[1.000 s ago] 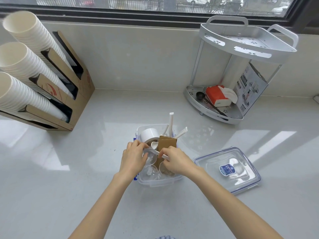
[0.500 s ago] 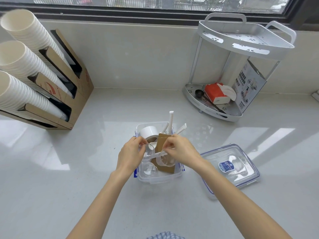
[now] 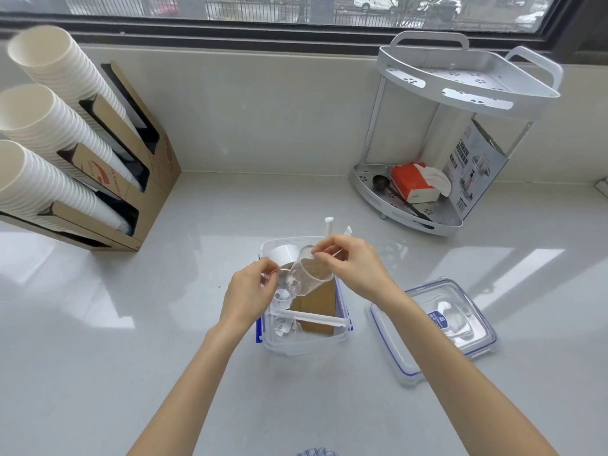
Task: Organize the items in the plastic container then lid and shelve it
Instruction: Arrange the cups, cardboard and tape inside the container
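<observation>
My right hand [image 3: 353,268] pinches the clear cup [image 3: 307,274] (tilted, base toward eight o'clock); left hand [image 3: 250,292] pinches a smaller cup [image 3: 270,278] there

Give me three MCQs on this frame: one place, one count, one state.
1. The lid lies where?
A. on the container
B. on the counter, right of the container
C. on the rack

2. How many cup stacks does the cardboard holder hold?
A. two
B. three
C. five

3. The right hand is:
A. flat on the counter
B. pinching a clear cup
C. gripping the lid

Key: B, the lid sits apart from the container; B, three white stacks; B, fingers pinch the clear cup at its rim.
</observation>
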Demonstrator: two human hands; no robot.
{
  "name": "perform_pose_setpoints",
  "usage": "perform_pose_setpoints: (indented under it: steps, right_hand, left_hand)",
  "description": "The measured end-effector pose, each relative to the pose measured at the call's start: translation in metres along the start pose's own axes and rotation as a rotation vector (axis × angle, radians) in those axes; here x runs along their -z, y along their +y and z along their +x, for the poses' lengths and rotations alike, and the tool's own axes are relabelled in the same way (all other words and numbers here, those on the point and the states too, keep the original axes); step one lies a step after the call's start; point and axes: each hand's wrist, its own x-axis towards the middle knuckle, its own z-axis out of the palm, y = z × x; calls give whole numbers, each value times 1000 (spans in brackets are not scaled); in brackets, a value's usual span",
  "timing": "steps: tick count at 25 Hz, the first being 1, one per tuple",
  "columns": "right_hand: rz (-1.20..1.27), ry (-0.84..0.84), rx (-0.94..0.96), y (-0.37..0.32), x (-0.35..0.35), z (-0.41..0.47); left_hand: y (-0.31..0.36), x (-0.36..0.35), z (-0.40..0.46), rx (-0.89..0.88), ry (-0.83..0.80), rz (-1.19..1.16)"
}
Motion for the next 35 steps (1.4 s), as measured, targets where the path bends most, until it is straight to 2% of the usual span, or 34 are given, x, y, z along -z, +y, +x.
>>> perform_pose_setpoints:
  steps: [8, 16, 21, 24, 28, 31, 35]
  right_hand:
    - [-16, 50, -56, 13, -22, -2]
    - [-137, -80, -84, 26, -35, -2]
    - [9, -74, -158, 30, -33, 2]
    - [76, -118, -199, 30, -30, 4]
    - [56, -75, -208, 26, -25, 4]
    - [-13, -107, -144, 19, -27, 4]
    - [70, -115, -155, 14, -31, 6]
  left_hand:
    - [9, 5, -3, 75, -98, -222]
    - [12, 12, -6, 157, -229, -239]
    - [8, 16, -8, 100, -534, -225]
    - [9, 10, -10, -27, -451, -72]
    - [14, 7, -12, -143, -281, -47]
    - [14, 8, -14, -167, -244, -78]
    - [7, 11, -13, -99, -158, -177]
